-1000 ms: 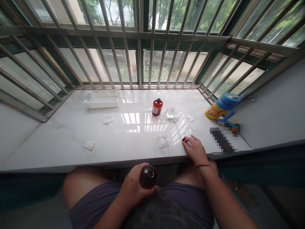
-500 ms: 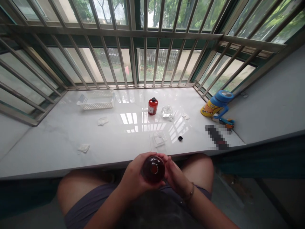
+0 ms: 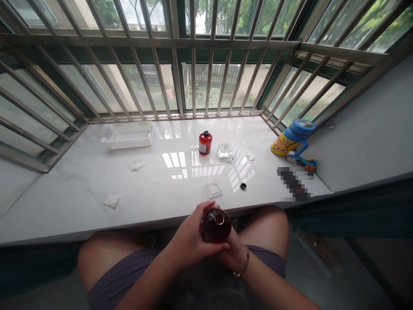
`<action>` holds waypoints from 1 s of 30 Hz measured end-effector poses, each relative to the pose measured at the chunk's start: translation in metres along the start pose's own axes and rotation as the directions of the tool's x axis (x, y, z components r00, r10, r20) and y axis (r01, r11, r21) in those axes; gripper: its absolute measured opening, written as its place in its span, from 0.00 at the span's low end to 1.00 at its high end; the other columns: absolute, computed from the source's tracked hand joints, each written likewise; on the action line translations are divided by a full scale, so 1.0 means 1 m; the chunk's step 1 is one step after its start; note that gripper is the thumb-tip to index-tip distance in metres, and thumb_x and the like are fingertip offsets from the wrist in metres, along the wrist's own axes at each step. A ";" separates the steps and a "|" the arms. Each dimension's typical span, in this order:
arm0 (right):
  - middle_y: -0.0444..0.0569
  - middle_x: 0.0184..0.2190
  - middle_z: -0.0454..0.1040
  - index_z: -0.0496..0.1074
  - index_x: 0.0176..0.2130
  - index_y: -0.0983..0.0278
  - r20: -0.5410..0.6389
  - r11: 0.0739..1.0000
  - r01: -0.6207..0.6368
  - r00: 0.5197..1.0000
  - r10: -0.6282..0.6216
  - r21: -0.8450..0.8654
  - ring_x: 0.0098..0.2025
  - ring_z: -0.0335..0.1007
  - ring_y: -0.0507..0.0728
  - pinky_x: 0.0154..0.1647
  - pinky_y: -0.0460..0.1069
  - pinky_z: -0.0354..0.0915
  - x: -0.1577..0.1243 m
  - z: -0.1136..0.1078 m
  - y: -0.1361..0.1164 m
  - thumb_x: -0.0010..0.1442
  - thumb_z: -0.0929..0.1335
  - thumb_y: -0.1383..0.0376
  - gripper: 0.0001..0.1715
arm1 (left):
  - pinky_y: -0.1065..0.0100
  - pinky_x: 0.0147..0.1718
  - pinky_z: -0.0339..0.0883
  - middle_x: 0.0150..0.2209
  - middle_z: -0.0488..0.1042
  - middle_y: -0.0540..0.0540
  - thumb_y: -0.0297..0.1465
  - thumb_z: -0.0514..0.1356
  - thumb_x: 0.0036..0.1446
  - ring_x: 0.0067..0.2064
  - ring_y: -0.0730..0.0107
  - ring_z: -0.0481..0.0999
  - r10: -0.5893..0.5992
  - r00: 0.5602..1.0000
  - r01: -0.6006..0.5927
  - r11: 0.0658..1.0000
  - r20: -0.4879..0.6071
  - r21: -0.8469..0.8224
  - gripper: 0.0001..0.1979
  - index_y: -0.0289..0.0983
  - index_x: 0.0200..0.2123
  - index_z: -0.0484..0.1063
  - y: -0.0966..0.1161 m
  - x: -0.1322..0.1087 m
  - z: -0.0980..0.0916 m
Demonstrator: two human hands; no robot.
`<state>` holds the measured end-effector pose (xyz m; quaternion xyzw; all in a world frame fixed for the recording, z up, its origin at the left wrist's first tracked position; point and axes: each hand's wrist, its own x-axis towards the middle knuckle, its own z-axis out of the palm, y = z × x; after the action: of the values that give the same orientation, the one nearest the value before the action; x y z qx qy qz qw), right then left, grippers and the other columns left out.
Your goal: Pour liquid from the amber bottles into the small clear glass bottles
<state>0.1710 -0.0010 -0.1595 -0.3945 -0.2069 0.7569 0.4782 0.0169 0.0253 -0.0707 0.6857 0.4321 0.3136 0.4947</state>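
An uncapped dark red bottle (image 3: 216,223) is held upright over my lap, just in front of the white sill's edge. My left hand (image 3: 190,241) wraps its side from the left. My right hand (image 3: 230,255) cups it from below and the right, fingers closed on it. Its small black cap (image 3: 243,186) lies on the sill (image 3: 161,189) a little ahead and to the right. A second red bottle (image 3: 204,143) with a black cap stands further back near the middle.
Two clear small dishes (image 3: 215,186) (image 3: 225,149) sit on the sill. A white basket (image 3: 128,136) is at back left. Crumpled white wipes (image 3: 111,201) (image 3: 137,164) lie left. A yellow and blue cup (image 3: 292,140) stands right. Window bars (image 3: 193,64) close the back.
My right hand left the black cap on the sill and came back to the bottle. Both hands now hold it, and it has risen slightly toward the sill edge.
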 end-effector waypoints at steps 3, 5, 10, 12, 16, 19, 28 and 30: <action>0.48 0.52 0.84 0.79 0.51 0.58 -0.048 0.977 -0.067 0.996 0.079 0.200 0.57 0.80 0.62 0.64 0.60 0.73 0.002 -0.001 0.002 0.65 0.69 0.38 0.31 | 0.49 0.66 0.73 0.66 0.75 0.39 0.36 0.83 0.44 0.66 0.46 0.77 -0.014 0.999 0.014 1.000 -0.039 0.020 0.52 0.45 0.69 0.65 -0.004 -0.001 0.004; 0.49 0.50 0.85 0.79 0.50 0.59 -0.064 0.966 -0.091 0.992 0.110 0.243 0.58 0.80 0.62 0.62 0.60 0.74 0.004 -0.003 0.001 0.66 0.69 0.39 0.30 | 0.49 0.68 0.71 0.66 0.76 0.40 0.36 0.83 0.46 0.66 0.46 0.77 0.015 1.000 -0.014 0.999 -0.017 0.042 0.48 0.45 0.67 0.68 -0.005 0.000 0.006; 0.50 0.49 0.85 0.81 0.49 0.60 0.026 0.939 -0.153 0.988 0.153 0.308 0.57 0.80 0.64 0.61 0.59 0.74 0.005 -0.006 -0.004 0.65 0.72 0.37 0.31 | 0.50 0.63 0.73 0.62 0.77 0.40 0.38 0.82 0.48 0.62 0.47 0.79 0.073 0.997 -0.074 0.997 0.013 0.021 0.44 0.46 0.65 0.69 -0.002 0.001 0.009; 0.49 0.48 0.86 0.82 0.48 0.59 0.040 0.918 -0.145 0.989 0.140 0.369 0.57 0.80 0.64 0.64 0.59 0.71 0.001 -0.004 -0.009 0.61 0.76 0.38 0.31 | 0.51 0.61 0.75 0.59 0.78 0.41 0.40 0.83 0.45 0.59 0.48 0.80 0.061 0.998 -0.061 0.998 -0.029 -0.007 0.43 0.45 0.62 0.71 -0.003 0.001 0.011; 0.49 0.55 0.84 0.82 0.52 0.58 0.088 0.912 -0.093 0.994 0.062 0.400 0.64 0.75 0.65 0.70 0.59 0.65 -0.008 0.005 -0.017 0.59 0.78 0.40 0.33 | 0.50 0.58 0.75 0.56 0.79 0.43 0.42 0.85 0.40 0.56 0.49 0.81 -0.025 0.982 0.011 0.997 -0.188 -0.076 0.44 0.45 0.58 0.69 -0.007 0.001 0.016; 0.50 0.60 0.82 0.82 0.54 0.58 0.124 0.918 -0.083 0.992 0.037 0.389 0.67 0.72 0.66 0.73 0.60 0.61 -0.013 0.007 -0.018 0.58 0.79 0.39 0.35 | 0.48 0.59 0.74 0.57 0.78 0.42 0.43 0.85 0.38 0.56 0.48 0.81 -0.071 0.962 0.041 0.992 -0.262 -0.119 0.48 0.45 0.59 0.67 -0.009 0.002 0.020; 0.48 0.51 0.86 0.82 0.54 0.57 0.108 0.862 -0.242 0.970 0.217 0.445 0.51 0.82 0.59 0.58 0.54 0.73 -0.012 -0.020 -0.014 0.61 0.78 0.41 0.32 | 0.51 0.67 0.71 0.69 0.71 0.39 0.37 0.82 0.48 0.68 0.45 0.74 0.055 0.992 -0.030 0.976 0.112 -0.214 0.52 0.48 0.72 0.61 0.002 0.010 0.000; 0.49 0.53 0.86 0.82 0.54 0.59 0.134 0.853 -0.290 0.957 0.258 0.434 0.54 0.82 0.59 0.60 0.54 0.72 -0.015 -0.020 -0.016 0.62 0.78 0.42 0.31 | 0.52 0.67 0.71 0.67 0.74 0.40 0.36 0.82 0.48 0.66 0.47 0.76 0.079 0.984 -0.034 0.964 0.158 -0.264 0.51 0.48 0.71 0.62 0.001 0.013 -0.003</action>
<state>0.1994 -0.0079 -0.1548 -0.2718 0.0152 0.8578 0.4360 0.0203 0.0383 -0.0693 0.6508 0.3242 0.3230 0.6059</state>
